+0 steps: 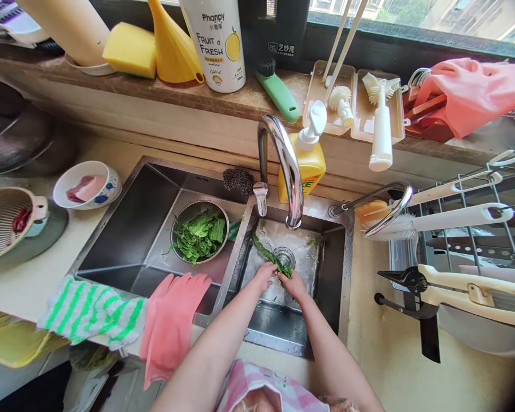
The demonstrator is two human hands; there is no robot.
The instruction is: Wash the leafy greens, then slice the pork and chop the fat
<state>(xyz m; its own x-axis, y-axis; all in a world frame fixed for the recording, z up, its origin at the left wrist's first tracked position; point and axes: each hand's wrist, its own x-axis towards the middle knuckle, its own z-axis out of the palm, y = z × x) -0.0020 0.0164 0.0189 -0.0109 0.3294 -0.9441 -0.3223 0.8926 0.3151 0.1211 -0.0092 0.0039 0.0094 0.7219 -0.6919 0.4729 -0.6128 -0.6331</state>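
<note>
In the right sink basin (343, 274), my left hand (264, 276) and my right hand (294, 285) are close together above the drain. Both have their fingers closed on a long, twisted bunch of leafy greens (266, 250), which stretches away toward the back left of the basin. Shallow water covers the basin floor, and a small green scrap lies at its back right. Above the basin arches the chrome faucet (288, 166); no stream shows from its spout. To the left, a round metal bowl (228, 224) heaped with cut leafy greens (201, 234) sits in the other basin.
Pink rubber gloves (171, 320) and a striped cloth (94, 312) drape over the front edge. Behind the faucet stands a yellow pump bottle (311, 163). A dish rack (463, 229) and pruning shears (455, 292) flank the right side. At left are a meat bowl (107, 183) and a colander (8, 223).
</note>
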